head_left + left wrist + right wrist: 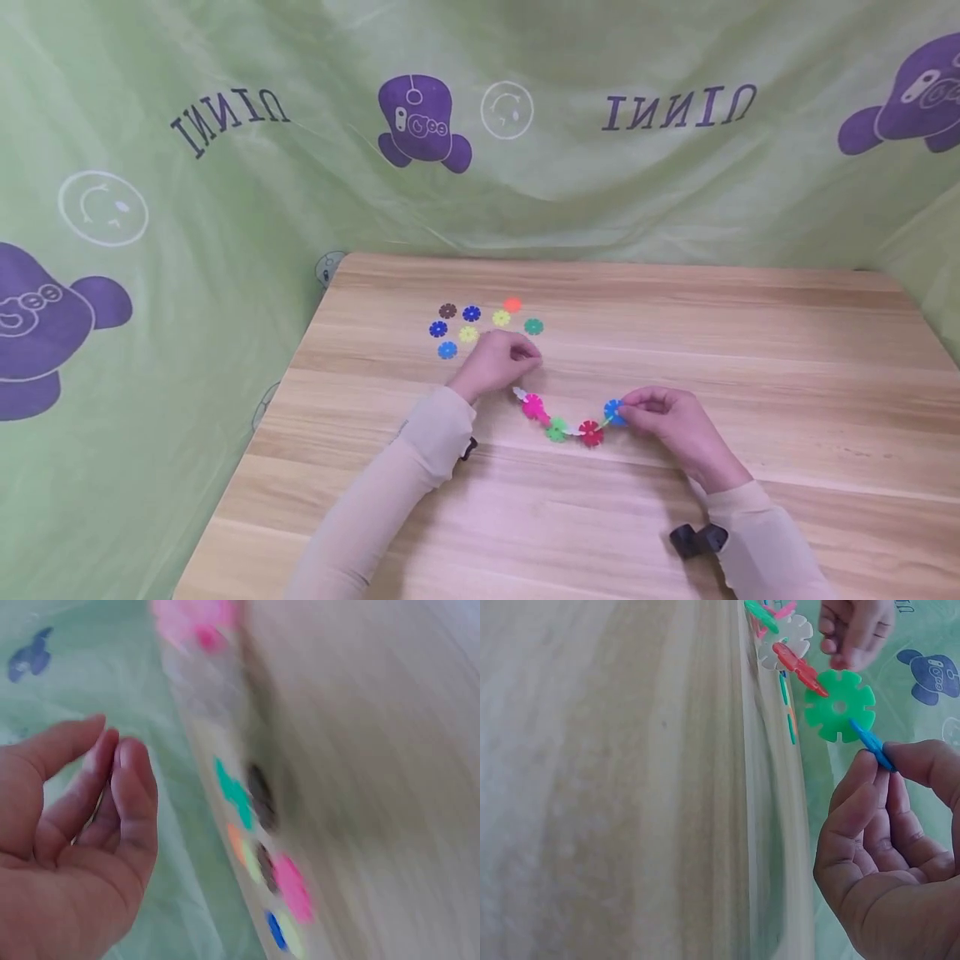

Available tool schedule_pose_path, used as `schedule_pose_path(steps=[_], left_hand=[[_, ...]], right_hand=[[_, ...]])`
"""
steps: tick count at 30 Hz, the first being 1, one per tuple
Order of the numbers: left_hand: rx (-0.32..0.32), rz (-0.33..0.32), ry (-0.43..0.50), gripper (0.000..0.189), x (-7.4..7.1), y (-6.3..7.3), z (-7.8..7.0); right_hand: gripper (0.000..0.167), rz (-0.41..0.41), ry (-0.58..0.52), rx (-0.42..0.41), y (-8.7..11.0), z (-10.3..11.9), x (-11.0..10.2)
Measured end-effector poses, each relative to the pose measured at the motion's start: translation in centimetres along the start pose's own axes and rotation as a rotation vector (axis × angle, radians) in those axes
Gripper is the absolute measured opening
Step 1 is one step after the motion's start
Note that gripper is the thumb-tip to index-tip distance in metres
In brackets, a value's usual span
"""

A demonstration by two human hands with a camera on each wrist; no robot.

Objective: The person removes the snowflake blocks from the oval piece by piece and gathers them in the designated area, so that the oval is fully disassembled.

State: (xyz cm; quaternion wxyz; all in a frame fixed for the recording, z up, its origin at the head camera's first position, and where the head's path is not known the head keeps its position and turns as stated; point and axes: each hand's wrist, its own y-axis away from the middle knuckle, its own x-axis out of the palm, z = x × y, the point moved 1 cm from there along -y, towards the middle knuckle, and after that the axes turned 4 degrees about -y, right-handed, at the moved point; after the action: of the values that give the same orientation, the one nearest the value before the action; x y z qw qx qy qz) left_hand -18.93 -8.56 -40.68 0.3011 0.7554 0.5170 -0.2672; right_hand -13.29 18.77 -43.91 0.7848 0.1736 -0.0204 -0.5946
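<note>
Chain end (613, 411) btwn R fingers (847, 817)

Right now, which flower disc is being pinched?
The blue disc at the right end of the chain: the right hand pinches it, and no other disc.

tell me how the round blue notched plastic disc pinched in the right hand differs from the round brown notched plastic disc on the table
The blue notched disc is bright; the brown notched disc is dark and dull. The blue one is joined to a colourful chain, while the brown one is loose. The right hand pinches the blue one; the brown one lies on the wooden table. Both are round with notched rims.
</note>
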Motion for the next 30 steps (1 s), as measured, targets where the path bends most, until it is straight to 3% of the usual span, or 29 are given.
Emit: schedule_pose_path(steps=[6,10,16,20,26,30], left_hand=[[0.076,0.182,0.006,0.022,2.4,0.4,-3.5],[0.085,0.263,0.073,0.023,4.3,0.3,-4.9],[0.073,0.241,0.146,0.013,5.7,0.1,-5.6],[0.079,0.229,0.157,0.011,5.7,0.2,-5.5],[0.075,0.212,0.158,0.007,5.3,0.3,-5.7],[0.089,0.195,0.139,0.006,5.3,0.4,-5.8]], right_hand=[[0.034,0.002,-0.026,-0.031,0.3,0.3,-0.2],[0.036,0.000,-0.053,-0.050,0.6,0.4,0.0],[0.038,-0.006,-0.068,-0.072,0.7,0.5,0.3],[0.042,0.005,-0.055,-0.060,0.6,0.4,0.5],[0.049,0.087,-0.061,-0.039,0.5,0.2,1.3],[0.046,0.088,-0.086,-0.042,0.4,-0.1,1.8]])
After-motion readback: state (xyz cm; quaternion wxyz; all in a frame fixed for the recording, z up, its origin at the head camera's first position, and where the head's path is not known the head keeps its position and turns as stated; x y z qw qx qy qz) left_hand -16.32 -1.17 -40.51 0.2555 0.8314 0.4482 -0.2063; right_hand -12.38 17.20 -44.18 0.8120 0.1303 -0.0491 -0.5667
